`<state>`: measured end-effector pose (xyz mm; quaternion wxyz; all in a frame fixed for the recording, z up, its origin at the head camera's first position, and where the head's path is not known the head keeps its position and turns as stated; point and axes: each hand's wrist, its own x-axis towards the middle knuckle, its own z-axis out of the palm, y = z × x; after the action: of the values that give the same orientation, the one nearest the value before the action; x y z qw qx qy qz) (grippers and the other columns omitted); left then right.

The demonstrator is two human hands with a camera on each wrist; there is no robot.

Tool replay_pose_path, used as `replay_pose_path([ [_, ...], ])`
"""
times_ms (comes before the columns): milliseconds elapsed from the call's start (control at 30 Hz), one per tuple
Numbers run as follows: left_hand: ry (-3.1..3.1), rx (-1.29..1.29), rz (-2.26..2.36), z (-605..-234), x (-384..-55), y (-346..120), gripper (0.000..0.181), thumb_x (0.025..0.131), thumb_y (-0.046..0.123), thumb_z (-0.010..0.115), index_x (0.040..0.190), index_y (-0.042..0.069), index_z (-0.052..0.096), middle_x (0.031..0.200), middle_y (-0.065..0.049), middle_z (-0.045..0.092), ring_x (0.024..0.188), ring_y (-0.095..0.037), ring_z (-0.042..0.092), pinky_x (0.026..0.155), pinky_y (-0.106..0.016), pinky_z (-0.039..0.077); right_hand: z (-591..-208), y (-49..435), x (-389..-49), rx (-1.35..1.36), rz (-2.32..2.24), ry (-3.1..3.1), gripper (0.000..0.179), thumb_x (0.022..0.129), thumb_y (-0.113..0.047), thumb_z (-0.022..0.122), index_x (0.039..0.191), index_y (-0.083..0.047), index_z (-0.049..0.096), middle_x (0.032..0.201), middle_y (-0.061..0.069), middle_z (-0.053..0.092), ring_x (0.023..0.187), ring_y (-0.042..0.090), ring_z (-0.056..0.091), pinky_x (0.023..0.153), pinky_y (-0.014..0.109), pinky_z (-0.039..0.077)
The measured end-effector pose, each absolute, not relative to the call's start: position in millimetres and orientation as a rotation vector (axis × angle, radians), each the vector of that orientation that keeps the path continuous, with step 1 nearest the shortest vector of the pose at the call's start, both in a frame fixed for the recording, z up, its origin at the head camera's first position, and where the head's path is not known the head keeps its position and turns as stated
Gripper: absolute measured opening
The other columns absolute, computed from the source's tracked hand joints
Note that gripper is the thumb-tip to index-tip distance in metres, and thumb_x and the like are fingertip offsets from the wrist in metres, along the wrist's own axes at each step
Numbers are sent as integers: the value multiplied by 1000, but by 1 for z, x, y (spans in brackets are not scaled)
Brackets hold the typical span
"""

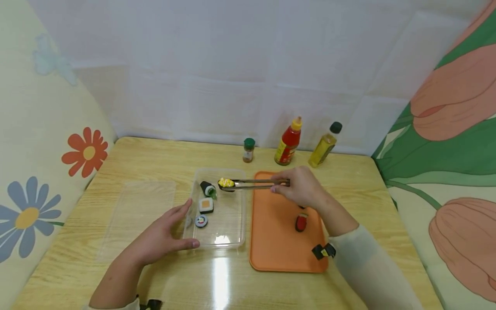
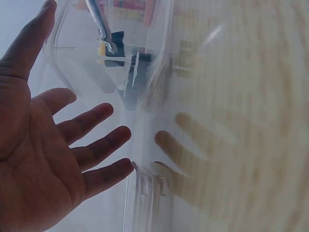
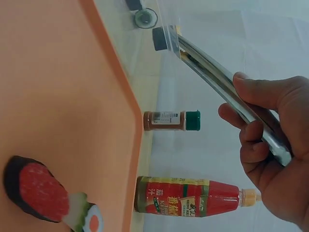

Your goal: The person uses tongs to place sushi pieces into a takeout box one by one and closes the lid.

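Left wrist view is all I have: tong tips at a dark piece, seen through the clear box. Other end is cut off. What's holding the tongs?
Observer: The right-hand grip has the tongs; the head view shows it over the far part of the orange tray.
Operator: Copy. Anything round in the box?
Observer: Yes, a small round roll with a patterned top lies in the near-left part of the clear box.
Operator: And on the tray?
Observer: A red-topped piece lies on its right half, below the wrist in the head view.
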<state>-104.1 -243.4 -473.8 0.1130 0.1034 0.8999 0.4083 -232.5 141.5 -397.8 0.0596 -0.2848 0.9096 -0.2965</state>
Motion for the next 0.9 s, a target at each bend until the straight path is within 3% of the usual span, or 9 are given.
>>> replay_pose_path([
  [133, 2637, 304, 1201, -475, -105, -242, 116, 78, 57, 87, 167, 21, 22, 163, -23, 30, 146, -55, 29, 111, -75, 27, -394, 142, -242, -896, -832, 2737, 27, 96, -24, 78, 119, -11, 79, 95, -3, 79, 60, 5, 64, 56, 27, 52],
  [233, 2643, 303, 1195, -475, -105, -242, 117, 78, 57, 87, 167, 21, 22, 164, -23, 30, 146, -55, 29, 111, -75, 27, -390, 141, -250, -931, -774, 2733, 26, 95, -26, 79, 117, -12, 80, 98, -1, 79, 58, 5, 60, 56, 29, 50],
  [367, 2654, 298, 1184, -474, -104, -242, 117, 77, 57, 87, 167, 21, 22, 164, -23, 30, 145, -56, 29, 111, -75, 27, -383, 135, -262, -1011, -693, 2715, 28, 95, -25, 79, 119, -11, 79, 108, 2, 79, 79, 6, 69, 70, 31, 58],
  [533, 2649, 291, 1179, -473, -104, -242, 117, 78, 58, 86, 167, 21, 22, 164, -23, 30, 146, -56, 29, 111, -76, 26, -374, 126, -275, -1123, -556, 2700, 28, 95, -27, 79, 118, -11, 80, 110, 1, 78, 91, 11, 74, 80, 34, 60],
  [900, 2640, 274, 1184, -473, -104, -243, 117, 78, 59, 85, 168, 23, 21, 165, -22, 28, 146, -57, 27, 111, -76, 25, -359, 103, -289, -1167, -334, 2662, 27, 96, -30, 78, 117, -14, 80, 111, -1, 77, 99, 18, 72, 88, 38, 58],
])
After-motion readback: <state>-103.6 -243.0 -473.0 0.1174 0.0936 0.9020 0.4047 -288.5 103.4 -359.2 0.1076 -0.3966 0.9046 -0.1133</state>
